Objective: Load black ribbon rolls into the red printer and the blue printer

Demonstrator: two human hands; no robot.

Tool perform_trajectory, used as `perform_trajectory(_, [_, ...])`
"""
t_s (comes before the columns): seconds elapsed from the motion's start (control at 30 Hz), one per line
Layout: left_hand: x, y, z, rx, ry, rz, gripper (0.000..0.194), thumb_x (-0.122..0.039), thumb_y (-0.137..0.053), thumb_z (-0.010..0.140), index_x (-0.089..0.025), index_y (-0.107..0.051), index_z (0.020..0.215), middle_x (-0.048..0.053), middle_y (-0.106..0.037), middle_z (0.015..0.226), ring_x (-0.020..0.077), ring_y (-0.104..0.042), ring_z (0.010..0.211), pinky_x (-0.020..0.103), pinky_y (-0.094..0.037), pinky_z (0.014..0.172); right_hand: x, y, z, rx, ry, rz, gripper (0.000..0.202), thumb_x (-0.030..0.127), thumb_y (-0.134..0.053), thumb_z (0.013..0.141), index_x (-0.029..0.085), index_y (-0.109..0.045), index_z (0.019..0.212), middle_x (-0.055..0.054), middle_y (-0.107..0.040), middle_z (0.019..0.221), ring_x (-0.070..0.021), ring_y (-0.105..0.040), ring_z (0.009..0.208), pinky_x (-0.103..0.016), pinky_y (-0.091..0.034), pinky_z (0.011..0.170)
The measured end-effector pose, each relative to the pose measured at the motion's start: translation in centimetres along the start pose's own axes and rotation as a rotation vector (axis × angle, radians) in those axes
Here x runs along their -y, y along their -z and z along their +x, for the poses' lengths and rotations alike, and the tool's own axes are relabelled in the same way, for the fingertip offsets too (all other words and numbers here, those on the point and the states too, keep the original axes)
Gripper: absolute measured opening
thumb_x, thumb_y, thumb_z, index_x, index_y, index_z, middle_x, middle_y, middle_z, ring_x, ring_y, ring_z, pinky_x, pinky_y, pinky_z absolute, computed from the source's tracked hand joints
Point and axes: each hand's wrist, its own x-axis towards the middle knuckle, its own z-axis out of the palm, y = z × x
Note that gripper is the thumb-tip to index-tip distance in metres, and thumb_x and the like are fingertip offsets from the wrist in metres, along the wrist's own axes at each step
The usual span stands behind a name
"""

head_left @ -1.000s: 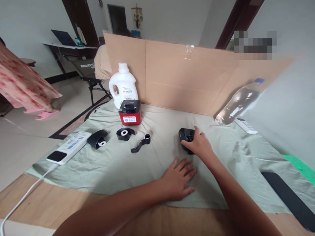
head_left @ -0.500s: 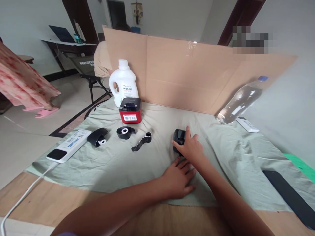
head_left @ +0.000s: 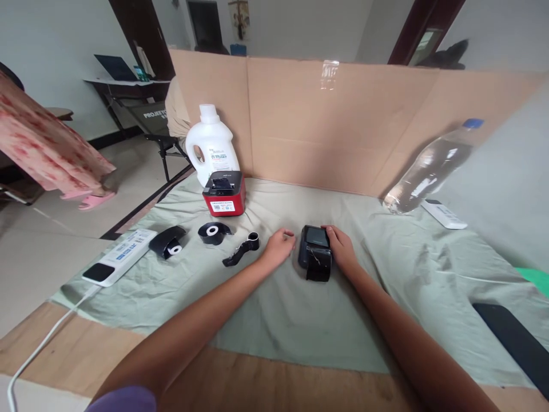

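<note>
A black handheld device [head_left: 315, 252] with a small screen lies on the green cloth, a curved black strip at its near end. My right hand [head_left: 340, 246] rests against its right side, fingers around the upper right edge, thumb side partly hidden. Just left of the device, not touching it, my left hand [head_left: 281, 245] hovers low over the cloth with fingers curved and apart, nothing in them. Further left lie a black strip with a ring end [head_left: 242, 249], a black roll with a white core [head_left: 213, 232] and another such roll [head_left: 168, 242].
A red and black box [head_left: 224, 194] stands before a white jug [head_left: 212, 146]. Cardboard [head_left: 326, 126] rises behind. A clear bottle [head_left: 433, 166] leans at right, near a white device [head_left: 444, 214]. A black phone [head_left: 514, 337] and a corded white device [head_left: 120, 257] lie at the sides.
My left hand has lifted from the near cloth and moved up and left, beside the device. My right hand has shifted from over the device to its right side, uncovering it.
</note>
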Motion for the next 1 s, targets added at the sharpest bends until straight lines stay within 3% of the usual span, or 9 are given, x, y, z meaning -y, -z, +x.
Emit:
perform_trajectory(0.1, [0.2, -0.3, 1.7, 0.102, 0.077, -0.034, 0.015, -0.020, -0.052, 0.086, -0.016, -0.057, 0.099, -0.006, -0.055, 0.060, 0.0048, -0.035, 0.035, 0.020, -0.023, 0.039, -0.2, 0.0, -0.5, 0.008, 0.014, 0.022, 0.050, 0.054, -0.035, 0.097, 0.020, -0.069, 0.111, -0.009, -0.072, 0.102, -0.0278, -0.064, 0.100, -0.042, -0.046, 0.092])
perform_trajectory(0.23, [0.3, -0.4, 1.8, 0.200, 0.105, -0.104, 0.015, -0.022, -0.051, 0.087, -0.016, -0.057, 0.100, -0.006, -0.054, 0.057, 0.0044, -0.037, 0.034, 0.018, -0.017, 0.035, -0.2, 0.2, -0.6, 0.045, 0.049, 0.041, 0.050, 0.053, -0.035, 0.098, 0.019, -0.066, 0.119, -0.009, -0.072, 0.105, -0.0272, -0.065, 0.098, -0.041, -0.047, 0.089])
perform_trajectory(0.43, [0.4, -0.2, 1.7, 0.215, 0.194, -0.073, 0.006, -0.024, -0.050, 0.090, -0.018, -0.050, 0.088, -0.004, -0.057, 0.051, 0.0064, -0.044, 0.034, 0.016, -0.018, 0.034, -0.2, 0.4, -0.6, 0.115, 0.110, 0.062, 0.049, 0.051, -0.032, 0.101, 0.021, -0.064, 0.123, -0.009, -0.071, 0.114, -0.0255, -0.064, 0.102, -0.039, -0.047, 0.091])
perform_trajectory(0.53, [0.4, 0.0, 1.8, 0.251, 0.197, -0.060, 0.012, -0.024, -0.049, 0.091, -0.018, -0.047, 0.081, -0.002, -0.060, 0.052, 0.0066, -0.047, 0.034, 0.016, -0.018, 0.034, -0.2, 0.5, -0.6, 0.132, 0.117, 0.036, 0.048, 0.051, -0.032, 0.101, 0.022, -0.064, 0.122, -0.008, -0.071, 0.111, -0.0258, -0.065, 0.101, -0.039, -0.047, 0.090])
perform_trajectory(0.83, [0.0, 0.2, 1.8, 0.274, 0.206, -0.017, 0.012, -0.020, -0.045, 0.093, -0.019, -0.048, 0.081, -0.002, -0.060, 0.051, 0.0078, -0.050, 0.034, 0.016, -0.020, 0.031, 0.1, 0.3, -0.7, 0.087, 0.053, 0.001, 0.050, 0.053, -0.031, 0.101, 0.021, -0.063, 0.121, -0.007, -0.072, 0.095, -0.0259, -0.065, 0.088, -0.037, -0.047, 0.080])
perform_trajectory(1.0, [-0.1, 0.2, 1.9, 0.271, 0.219, -0.021, 0.014, -0.020, -0.046, 0.092, -0.018, -0.048, 0.078, -0.002, -0.060, 0.051, 0.0074, -0.050, 0.034, 0.016, -0.020, 0.031, 0.2, 0.2, -0.7, 0.061, 0.031, 0.014, 0.050, 0.053, -0.031, 0.100, 0.021, -0.064, 0.121, -0.007, -0.072, 0.098, -0.0264, -0.065, 0.090, -0.038, -0.047, 0.082])
